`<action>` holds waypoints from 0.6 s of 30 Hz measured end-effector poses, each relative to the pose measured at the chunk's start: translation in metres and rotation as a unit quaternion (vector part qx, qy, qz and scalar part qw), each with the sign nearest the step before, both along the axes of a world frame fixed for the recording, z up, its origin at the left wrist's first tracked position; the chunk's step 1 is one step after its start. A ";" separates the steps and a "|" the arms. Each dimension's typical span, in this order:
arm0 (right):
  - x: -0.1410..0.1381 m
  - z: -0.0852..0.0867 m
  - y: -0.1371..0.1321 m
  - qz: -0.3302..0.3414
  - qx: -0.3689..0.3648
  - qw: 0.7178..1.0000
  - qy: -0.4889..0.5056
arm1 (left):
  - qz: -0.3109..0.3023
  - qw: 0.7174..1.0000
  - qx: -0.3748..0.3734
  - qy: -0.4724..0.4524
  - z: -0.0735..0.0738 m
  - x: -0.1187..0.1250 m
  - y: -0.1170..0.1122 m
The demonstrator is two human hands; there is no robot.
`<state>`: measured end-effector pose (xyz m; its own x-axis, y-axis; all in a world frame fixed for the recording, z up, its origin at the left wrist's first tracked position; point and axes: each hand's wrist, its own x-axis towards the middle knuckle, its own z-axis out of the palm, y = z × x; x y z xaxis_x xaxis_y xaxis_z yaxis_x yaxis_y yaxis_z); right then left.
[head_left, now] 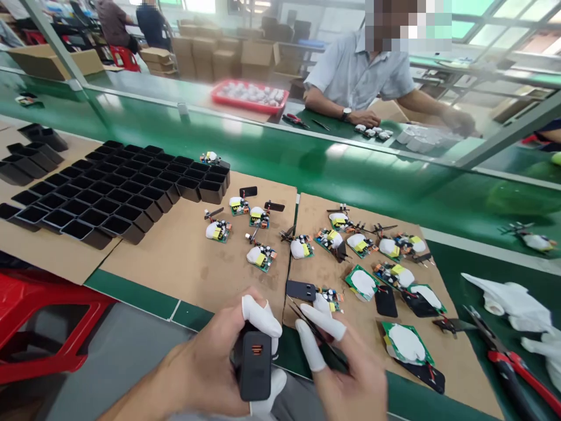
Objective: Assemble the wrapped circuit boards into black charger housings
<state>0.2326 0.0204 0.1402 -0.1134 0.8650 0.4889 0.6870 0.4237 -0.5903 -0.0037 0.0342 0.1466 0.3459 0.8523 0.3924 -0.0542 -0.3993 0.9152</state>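
The left hand (214,368), with white covers on its fingertips, is closed around a black case (254,365), low before the table edge. The right hand (350,380) pinches thin tweezers (299,314) just beside the case. Beyond them, small circuit boards (260,256) lie on a cardboard sheet (188,269). Rows of empty black shells (109,199) stand at the left. Red pliers (515,365) lie at the right.

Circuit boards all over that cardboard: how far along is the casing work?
No finished pile shows. In hand: the left hand holds one black case, the right hand a thin tool. Left: many bare circuit boards and rows of empty black shells.
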 end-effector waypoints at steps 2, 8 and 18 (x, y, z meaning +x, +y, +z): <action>-0.007 -0.022 0.010 -0.013 0.022 0.999 -0.031 | -0.008 1.000 0.016 -0.022 0.002 0.001 0.013; -0.011 -0.037 0.017 -0.051 0.033 0.982 -0.178 | 0.012 0.998 0.034 -0.050 -0.004 -0.007 0.024; -0.096 -0.050 -0.029 -0.019 -0.268 0.839 0.474 | 0.058 0.994 0.073 -0.057 0.010 -0.018 0.032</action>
<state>0.1366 -0.0088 0.0899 0.1387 0.9835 -0.1159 -0.1907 -0.0883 -0.9777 -0.0213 0.0666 0.1565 0.1941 0.8152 0.5457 -0.1006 -0.5368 0.8377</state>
